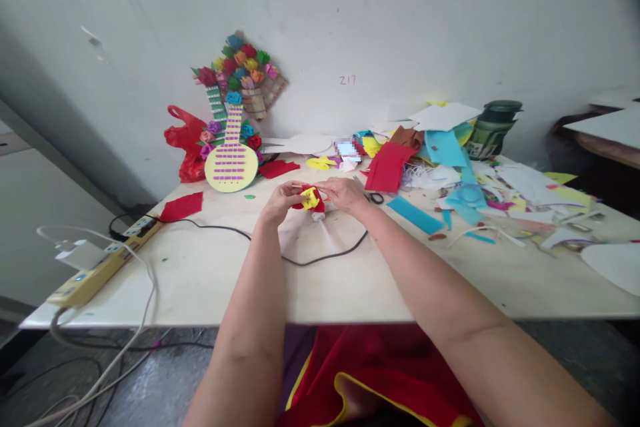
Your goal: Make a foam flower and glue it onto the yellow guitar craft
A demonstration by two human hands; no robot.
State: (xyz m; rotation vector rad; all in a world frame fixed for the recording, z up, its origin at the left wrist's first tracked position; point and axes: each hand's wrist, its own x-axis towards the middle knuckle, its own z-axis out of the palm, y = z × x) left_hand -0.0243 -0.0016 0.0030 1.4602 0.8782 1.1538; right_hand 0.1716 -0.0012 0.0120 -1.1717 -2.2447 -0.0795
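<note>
A small red and yellow paper flower (311,199) is held up over the middle of the table. My left hand (283,201) pinches it from the left side, fingers closed. On its right, my right hand (344,195) has its fingers pressed together at the red edge. Just below the flower is a white tip (318,216), perhaps of a glue gun, partly hidden. Black-handled scissors (375,198) lie beside my right wrist.
A yellow power strip (105,260) with cables is at the left, and a black cable (320,260) crosses before me. Behind stand a paper lute (231,167) and flowers (245,60). Paper scraps (520,187), red paper (390,167) and a green bottle (493,130) fill the right.
</note>
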